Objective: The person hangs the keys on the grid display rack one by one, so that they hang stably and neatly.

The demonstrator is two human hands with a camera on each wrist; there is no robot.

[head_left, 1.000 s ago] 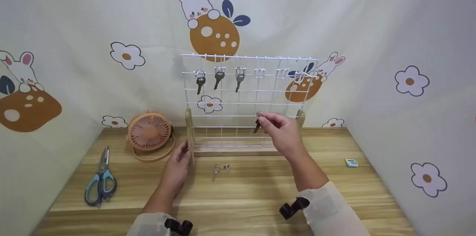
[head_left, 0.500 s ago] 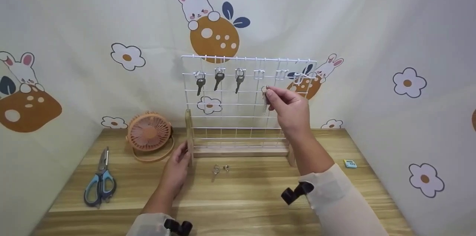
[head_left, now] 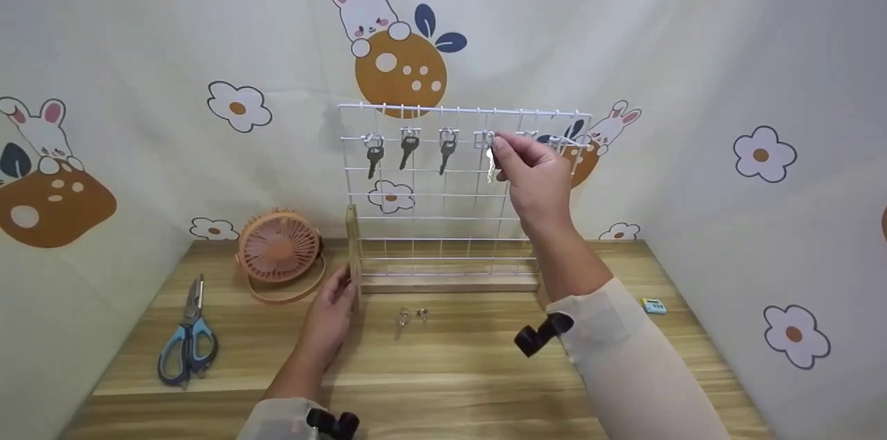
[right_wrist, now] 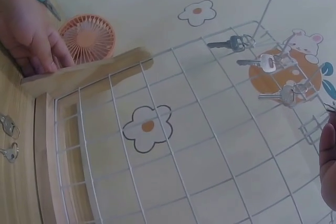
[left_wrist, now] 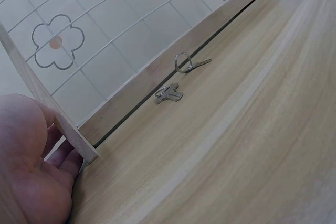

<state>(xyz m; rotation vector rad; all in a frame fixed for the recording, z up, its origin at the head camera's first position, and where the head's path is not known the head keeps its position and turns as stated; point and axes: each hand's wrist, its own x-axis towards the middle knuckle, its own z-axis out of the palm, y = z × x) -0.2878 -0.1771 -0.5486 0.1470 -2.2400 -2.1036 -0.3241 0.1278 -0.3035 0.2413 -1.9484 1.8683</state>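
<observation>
My right hand point(head_left: 544, 180) pinches a key point(head_left: 490, 166) by its ring at the fourth hook point(head_left: 480, 141) of a white wire grid rack point(head_left: 443, 218). The key hangs down beside my fingertips; in the right wrist view, only part of this hand shows at the edge. To its left, three keys hang from hooks: one point(head_left: 374, 156), another point(head_left: 409, 142) and a third point(head_left: 448, 151). My left hand point(head_left: 329, 312) grips the rack's left wooden post point(head_left: 353, 246) low down, fingers partly hidden behind it. Two ringed keys point(left_wrist: 197, 65) point(left_wrist: 169, 94) lie on the table before the rack.
An orange fan point(head_left: 279, 246) stands left of the rack, behind my left hand. Scissors with blue handles point(head_left: 187, 343) lie at the table's left. A small blue and yellow gadget point(head_left: 653, 305) sits on the right. A printed curtain point(head_left: 277, 24) hangs close behind.
My right hand has raised the key from the rack's lower part up to the fourth hook. The left hand has stayed at the post.
</observation>
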